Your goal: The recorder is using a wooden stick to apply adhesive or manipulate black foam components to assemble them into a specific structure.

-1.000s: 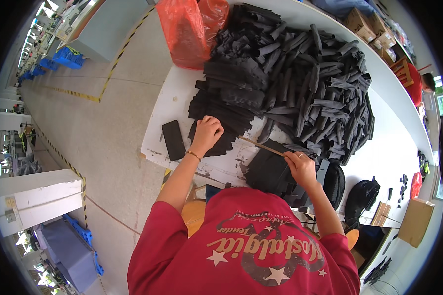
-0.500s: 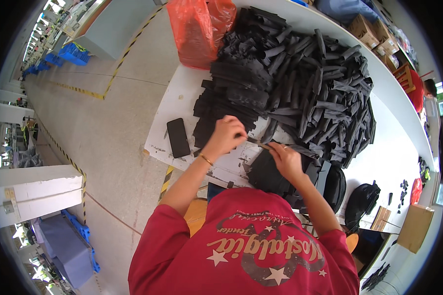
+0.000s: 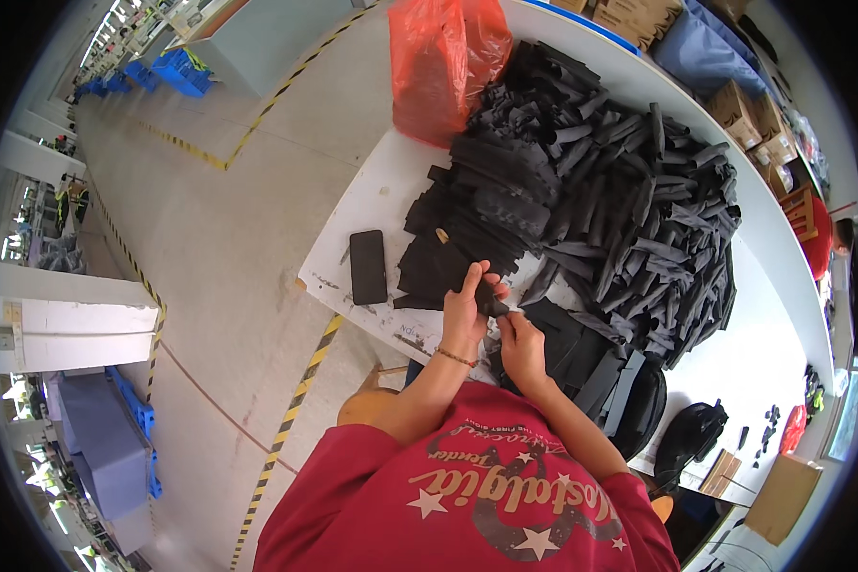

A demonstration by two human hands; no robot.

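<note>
Left hand (image 3: 463,313): right of the black rectangular phone (image 3: 368,267), closed round a thin dark fabric-like strip (image 3: 492,303).
Right hand (image 3: 523,347): farther right of the phone, pinched on the strip's near end.
Strip: right of the phone, between both hands; probably light, soft, bendy, best taken by its ends.
Layered black pieces (image 3: 462,214): flat on the white tabletop (image 3: 388,176), just right of the phone.
Translucent red plastic bag (image 3: 439,81): beyond the phone.

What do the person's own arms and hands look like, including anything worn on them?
The left hand and right hand wear no gloves. Short, loose, deep red sleeves leave both forearms uncovered. A thin brownish bracelet circles the left wrist.
</note>
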